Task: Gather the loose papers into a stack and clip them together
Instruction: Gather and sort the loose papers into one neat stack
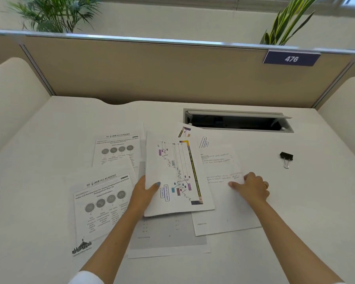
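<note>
Head view: "476" plate [291,58], partition.

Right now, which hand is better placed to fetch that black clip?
The right hand, probably. It rests on the handwritten sheet, nearest the binder clip, while the left hand grips the chart page.

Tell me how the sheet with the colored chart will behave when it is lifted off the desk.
The chart sheet is probably floppy: it is one thin page, gripped at one edge by the left hand, so its far side may sag. It likely weighs little. On the smooth desk it should slide easily.
</note>
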